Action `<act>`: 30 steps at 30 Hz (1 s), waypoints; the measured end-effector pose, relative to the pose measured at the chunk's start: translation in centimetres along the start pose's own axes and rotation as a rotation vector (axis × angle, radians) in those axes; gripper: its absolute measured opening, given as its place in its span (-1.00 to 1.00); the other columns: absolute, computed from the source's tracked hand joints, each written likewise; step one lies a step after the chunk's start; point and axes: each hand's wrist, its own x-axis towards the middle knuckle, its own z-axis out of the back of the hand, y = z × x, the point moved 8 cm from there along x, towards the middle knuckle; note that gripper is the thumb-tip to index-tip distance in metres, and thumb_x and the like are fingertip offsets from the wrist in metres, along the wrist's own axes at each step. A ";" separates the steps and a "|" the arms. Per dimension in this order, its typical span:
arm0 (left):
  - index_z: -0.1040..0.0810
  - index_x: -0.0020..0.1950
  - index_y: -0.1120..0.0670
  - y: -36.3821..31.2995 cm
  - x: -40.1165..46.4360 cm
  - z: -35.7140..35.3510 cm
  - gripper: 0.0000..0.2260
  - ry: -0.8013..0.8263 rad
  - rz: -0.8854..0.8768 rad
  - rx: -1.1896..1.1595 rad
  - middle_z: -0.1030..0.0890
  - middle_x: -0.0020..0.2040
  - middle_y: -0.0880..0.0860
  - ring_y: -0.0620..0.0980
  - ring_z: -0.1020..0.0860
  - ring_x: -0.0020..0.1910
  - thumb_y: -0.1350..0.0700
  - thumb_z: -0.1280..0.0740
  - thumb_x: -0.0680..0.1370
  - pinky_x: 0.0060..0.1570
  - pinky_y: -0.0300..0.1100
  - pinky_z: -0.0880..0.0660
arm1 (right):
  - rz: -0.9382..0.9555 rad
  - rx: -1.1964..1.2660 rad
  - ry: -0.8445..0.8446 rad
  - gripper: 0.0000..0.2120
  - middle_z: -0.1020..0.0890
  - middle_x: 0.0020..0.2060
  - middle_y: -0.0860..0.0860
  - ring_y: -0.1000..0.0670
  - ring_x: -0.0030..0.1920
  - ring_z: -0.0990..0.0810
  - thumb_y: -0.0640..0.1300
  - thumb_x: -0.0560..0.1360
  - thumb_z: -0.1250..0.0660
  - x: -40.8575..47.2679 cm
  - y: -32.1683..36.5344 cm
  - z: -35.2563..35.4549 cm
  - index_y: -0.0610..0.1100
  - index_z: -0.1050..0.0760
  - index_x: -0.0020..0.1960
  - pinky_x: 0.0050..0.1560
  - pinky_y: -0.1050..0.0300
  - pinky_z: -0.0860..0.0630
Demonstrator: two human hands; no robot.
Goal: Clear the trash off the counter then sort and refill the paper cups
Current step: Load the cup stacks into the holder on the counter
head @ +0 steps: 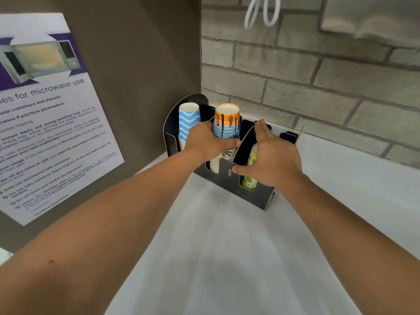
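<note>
A black cup holder point(229, 180) with three slots stands on the white counter point(227, 246) in the corner. Its left slot holds a stack of blue zigzag cups point(189, 120). My left hand point(206, 144) grips a stack of orange and blue patterned cups point(227, 120) standing upside down in the middle slot. In the right slot sits a stack of green dotted cups point(248, 176), mostly hidden. My right hand point(270, 158) rests over that slot with fingers straight, thumb on the holder's front.
A microwave-use poster point(50, 114) hangs on the brown panel at left. A grey brick wall point(318, 83) rises behind the counter. A white cable loop point(261, 12) hangs above, beside a metal fixture point(372, 17) at top right.
</note>
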 end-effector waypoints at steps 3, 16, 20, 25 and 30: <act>-0.60 0.23 0.04 0.0 -0.2 0.0 -0.52 0.003 -0.030 0.005 -0.68 0.13 0.00 -0.07 -0.63 0.05 -0.13 -0.52 0.39 0.04 -0.25 -0.55 | 0.001 -0.032 0.000 0.15 -0.07 0.58 -0.03 -0.01 0.44 -0.37 0.46 0.27 -0.36 0.1 0.0 0.0 -0.12 0.03 0.60 0.11 0.15 -0.47; -0.30 0.50 0.18 1.4 -5.3 3.1 -0.23 0.108 0.078 -0.183 -0.44 0.43 0.11 0.03 -0.44 0.37 0.04 -0.57 0.39 0.34 -0.09 -0.42 | -0.007 -0.038 0.115 0.18 -0.03 0.59 -0.03 -0.05 0.43 -0.38 0.47 0.27 -0.36 0.3 -0.1 -0.4 -0.13 0.08 0.60 0.12 0.06 -0.52; -0.47 0.38 0.11 1.7 -11.1 8.1 -0.44 0.138 0.099 -0.165 -0.59 0.23 0.04 -0.08 -0.57 0.15 0.02 -0.54 0.43 0.01 -0.34 -0.50 | -0.033 0.174 0.101 0.08 -0.16 0.56 -0.11 -0.17 0.48 -0.28 0.30 0.32 -0.47 -0.5 0.6 0.7 -0.15 0.00 0.59 0.34 -0.08 -0.40; -0.52 0.32 -0.03 3.0 -20.4 16.6 -0.49 0.170 0.130 0.017 -0.62 0.14 -0.11 -0.19 -0.61 0.07 -0.13 -0.50 0.42 0.05 -0.28 -0.55 | 0.068 0.605 -0.240 -0.40 -0.52 0.27 -0.12 -0.18 0.27 -0.45 0.02 0.42 -0.48 -7.0 8.4 5.6 -0.13 -0.40 0.38 0.23 -0.03 -0.39; -0.49 0.35 -0.07 6.0 -31.0 25.5 -0.47 0.124 0.201 0.146 -0.58 0.19 -0.17 -0.21 -0.59 0.12 -0.15 -0.46 0.42 0.21 -0.24 -0.48 | 0.361 0.909 0.125 -0.62 -0.53 0.11 0.20 0.15 0.17 -0.46 0.06 0.43 -0.45 -18.9 23.8 5.0 0.05 -0.51 0.23 0.14 0.40 -0.32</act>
